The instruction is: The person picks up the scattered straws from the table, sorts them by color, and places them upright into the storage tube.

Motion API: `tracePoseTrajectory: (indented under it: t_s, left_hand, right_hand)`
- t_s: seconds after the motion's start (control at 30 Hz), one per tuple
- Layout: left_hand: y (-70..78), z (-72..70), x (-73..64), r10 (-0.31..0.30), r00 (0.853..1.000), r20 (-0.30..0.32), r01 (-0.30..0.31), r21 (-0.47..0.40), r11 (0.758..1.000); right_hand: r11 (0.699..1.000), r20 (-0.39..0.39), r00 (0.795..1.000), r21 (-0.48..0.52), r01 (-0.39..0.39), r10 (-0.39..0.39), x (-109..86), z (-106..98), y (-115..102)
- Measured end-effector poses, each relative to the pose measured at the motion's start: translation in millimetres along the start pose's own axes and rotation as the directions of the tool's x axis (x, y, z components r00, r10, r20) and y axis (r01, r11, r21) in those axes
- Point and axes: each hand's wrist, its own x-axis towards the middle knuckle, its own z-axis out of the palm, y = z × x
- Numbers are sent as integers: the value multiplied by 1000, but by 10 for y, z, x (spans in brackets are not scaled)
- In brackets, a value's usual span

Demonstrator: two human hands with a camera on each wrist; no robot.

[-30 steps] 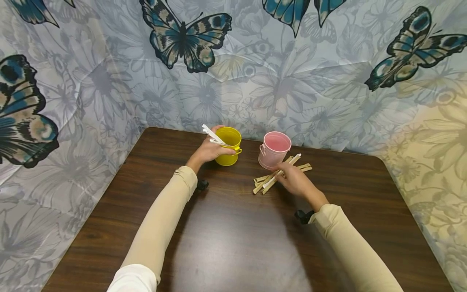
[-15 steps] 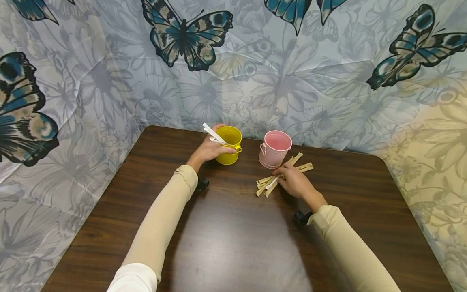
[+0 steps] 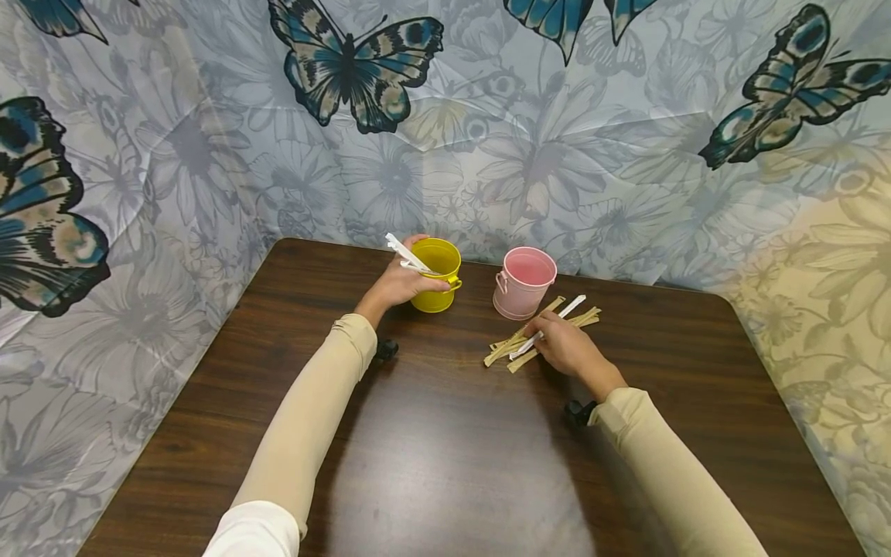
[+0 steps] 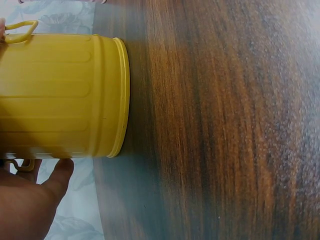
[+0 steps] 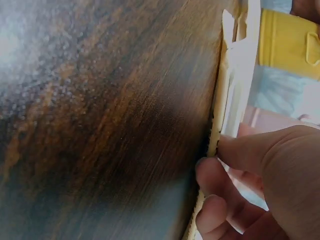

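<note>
My left hand (image 3: 400, 286) grips a small yellow bucket (image 4: 60, 95) near its rim, at the back of the table. White paper-wrapped straws (image 3: 406, 254) lean out of that bucket's left side. To the right, my right hand (image 3: 565, 346) bends over a loose pile of tan paper-wrapped sticks (image 3: 496, 357) lying crisscross. Its thumb and fingers pinch at a white paper-wrapped straw (image 3: 572, 306) that runs slantwise across the pile. In the right wrist view, a tan stick (image 5: 216, 131) lies right against this straw, at the fingertips. My palm hides the pile's middle.
A small pink bucket (image 3: 524, 285) stands just behind the pile, its side handle toward the yellow one. The brown wooden table (image 3: 445, 464) ends close behind both buckets. A butterfly-print cloth (image 3: 501, 155) hangs behind the table.
The right hand's fingers have shifted among the sticks, and several tan ones now lie at new angles. The white straw's far end, hidden half a second ago, shows again. The left hand stays put.
</note>
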Motion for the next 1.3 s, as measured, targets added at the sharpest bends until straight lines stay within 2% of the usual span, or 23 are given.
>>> tracePoseTrajectory:
  t_s: [0.3, 0.53, 0.7, 0.8, 1.03, 1.13, 1.3]
  left_hand:
    - [13, -2, -14, 7, 1000, 2, -7, -11, 1000]
    - [-66, 5, 35, 4, 1000, 3, -4, -10, 1000]
    - [-238, 8, 137, 13, 1000, -14, -13, -6, 1000]
    - [-294, 15, 167, 28, 999, -26, -28, 11, 1000]
    - [-307, 26, 160, 73, 996, -48, -72, 29, 997]
    - [-308, 23, 157, 76, 996, -49, -75, 23, 997]
    - [-310, 25, 152, 70, 996, -49, -68, 40, 997]
  right_hand:
    - [993, -39, 993, 34, 111, -110, 47, 12, 101]
    - [985, -66, 988, 93, 149, -143, 55, -59, 101]
    - [972, -144, 979, 166, 166, -142, 100, -211, -58]
    - [962, -169, 978, 224, 158, -122, 149, -302, -188]
    - [938, -183, 978, 313, 150, -95, 340, -551, -543]
    - [924, -212, 971, 339, 179, -110, 465, -668, -685]
    - [921, -243, 965, 344, 184, -102, 675, -842, -937]
